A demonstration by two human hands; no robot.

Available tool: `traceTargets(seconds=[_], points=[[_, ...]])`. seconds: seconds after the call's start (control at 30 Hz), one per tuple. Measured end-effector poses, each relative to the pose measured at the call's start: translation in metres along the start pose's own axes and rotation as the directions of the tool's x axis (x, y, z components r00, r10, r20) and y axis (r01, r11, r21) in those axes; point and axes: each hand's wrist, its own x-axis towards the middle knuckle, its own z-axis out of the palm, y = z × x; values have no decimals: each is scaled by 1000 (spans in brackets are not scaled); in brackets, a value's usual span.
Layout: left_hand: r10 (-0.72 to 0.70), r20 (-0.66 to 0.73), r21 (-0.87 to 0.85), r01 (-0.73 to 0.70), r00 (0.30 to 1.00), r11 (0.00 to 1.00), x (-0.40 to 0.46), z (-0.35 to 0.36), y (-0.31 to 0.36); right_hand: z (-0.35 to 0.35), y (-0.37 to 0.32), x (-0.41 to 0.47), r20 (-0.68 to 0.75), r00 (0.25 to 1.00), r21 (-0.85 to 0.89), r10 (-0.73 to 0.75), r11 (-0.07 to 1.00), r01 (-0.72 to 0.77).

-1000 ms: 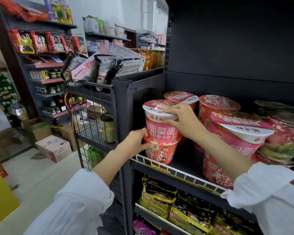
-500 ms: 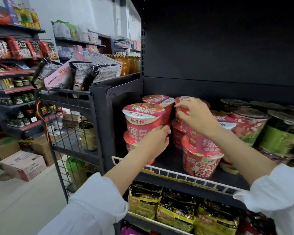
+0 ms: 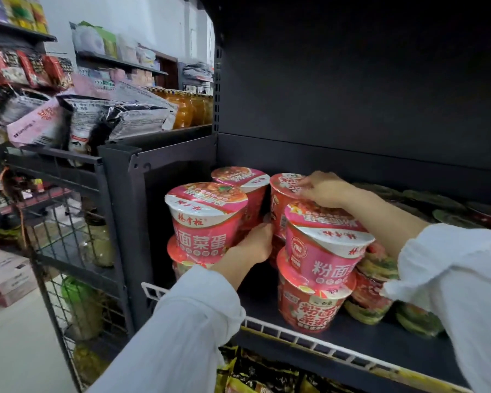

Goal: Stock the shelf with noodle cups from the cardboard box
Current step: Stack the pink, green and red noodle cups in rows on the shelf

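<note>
both hands (image 3: 254, 245) touch pink noodle cups (image 3: 207, 219) on the shelf (image 3: 380, 338).

1. Front-left top noodle cup (image 3: 206, 222): "杨掌柜" on its white band, "粉面菜蛋" below on pink.
2. Cup right of it (image 3: 325, 251): "粉面", a round "2016" seal.
3. Cup beneath that (image 3: 312, 307): "粉面菜蛋".

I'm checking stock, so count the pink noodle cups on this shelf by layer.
Top-layer pink cups: 4
Bottom-layer pink cups in plain view: 2
Total: 6 in view; any lower cups at the back are hidden.
</note>
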Motion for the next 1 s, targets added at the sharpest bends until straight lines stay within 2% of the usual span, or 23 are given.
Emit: traceTargets(seconds=[0.07,0.27,0.33,0.4,0.43,0.47,0.53,0.57,0.6,0.63,0.67,0.73,0.77,0.83,0.87,0.9,0.93,0.97,1.0], points=[[-15,1,-25,15,1000,1000,10,6,-9,2,0,9,41,999,-8,-8,1000,8],[-45,0,-67,44,999,997,21,6,-17,3,0,17,21,999,0,-26,1000,26],[24,59,-37,-22,998,999,16,3,-8,5,-1,18,19,1000,-10,-22,1000,22],[118,15,-13,-118,993,993,9,-1,0,7,-2,21,8,1000,-39,-28,999,29],[122,9,-39,-122,993,992,12,1,-4,8,-3,23,5,999,-51,-35,998,35],[107,7,1,-107,994,994,17,6,-11,9,-3,24,8,999,-59,-40,997,41],[167,-41,129,-160,985,979,23,8,-19,8,-2,26,22,999,-60,-45,997,46],[152,-62,122,-144,986,982,25,10,-22,7,0,26,30,998,-58,-49,997,51],[117,-81,94,-110,990,990,28,11,-23,6,3,26,41,998,-57,-55,997,57],[56,-96,-7,-57,994,998,29,11,-21,5,7,25,56,997,-54,-59,997,62],[-21,-87,-210,3,996,978,31,11,-20,4,11,24,66,996,-46,-60,997,63],[-179,-22,-548,138,984,825,32,11,-17,1,20,22,62,996,-12,-59,998,60],[-208,-41,-571,147,977,808,33,10,-16,1,22,22,55,998,17,-44,999,43],[-155,-98,-507,85,983,858,38,13,-18,0,19,23,34,999,78,-4,997,1],[-73,-125,-384,20,989,923,37,12,-19,1,16,25,18,1000,89,13,996,-15],[8,-162,-163,-35,987,986,35,14,-19,3,14,28,5,1000,81,16,997,-16],[123,-207,33,-119,971,992,33,15,-18,6,11,30,-7,1000,67,1,998,0],[204,-237,156,-170,950,973,34,17,-18,9,10,31,-3,1000,52,-14,999,15],[208,-213,184,-170,955,968,34,16,-16,12,10,31,5,999,48,-31,998,31]])
